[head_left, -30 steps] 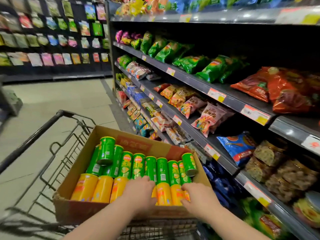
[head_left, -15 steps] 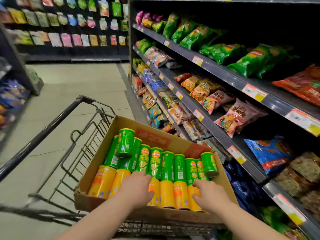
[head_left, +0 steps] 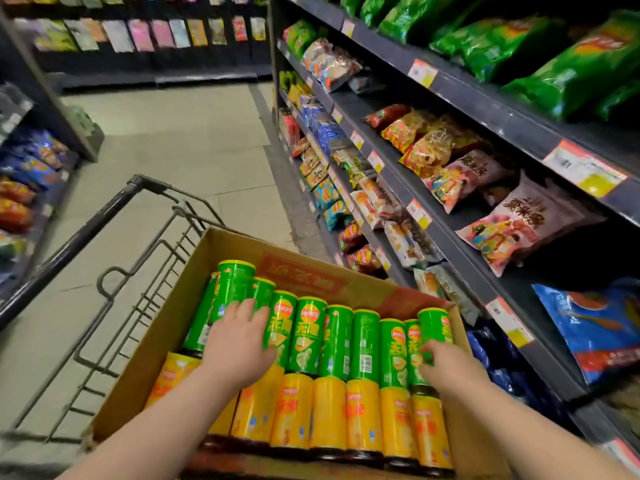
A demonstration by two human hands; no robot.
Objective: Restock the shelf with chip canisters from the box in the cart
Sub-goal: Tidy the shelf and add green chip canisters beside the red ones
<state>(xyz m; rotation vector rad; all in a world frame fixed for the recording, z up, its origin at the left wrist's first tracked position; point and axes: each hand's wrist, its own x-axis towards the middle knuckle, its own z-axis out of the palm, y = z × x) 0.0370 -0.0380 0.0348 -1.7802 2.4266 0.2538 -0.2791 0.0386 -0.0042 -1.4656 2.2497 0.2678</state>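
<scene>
Our left hand [head_left: 239, 344] lies flat with its fingers spread over the green canisters [head_left: 337, 341] at the left of the box [head_left: 166, 341], fingertips touching the one green canister [head_left: 235, 289] that rides on top of its row. It grips nothing. Our right hand [head_left: 446, 362] reaches the far right of the same row, fingers against the raised canister [head_left: 434, 327] there. We cannot tell whether they have closed round it or only touch it.

In the head view, the only one we have, the box sits in the cart [head_left: 104, 216]. It is packed side to side with a row of green canisters lying down and a row of yellow canisters [head_left: 329, 410] nearer us. The shelf [head_left: 460, 244] to our right holds bagged snacks on every level we can see, with no canister among them.

We judge the restocking barely begun: nothing is lifted out, and the whole load is left to move. We cannot make out which shelf spot is meant for the canisters.
</scene>
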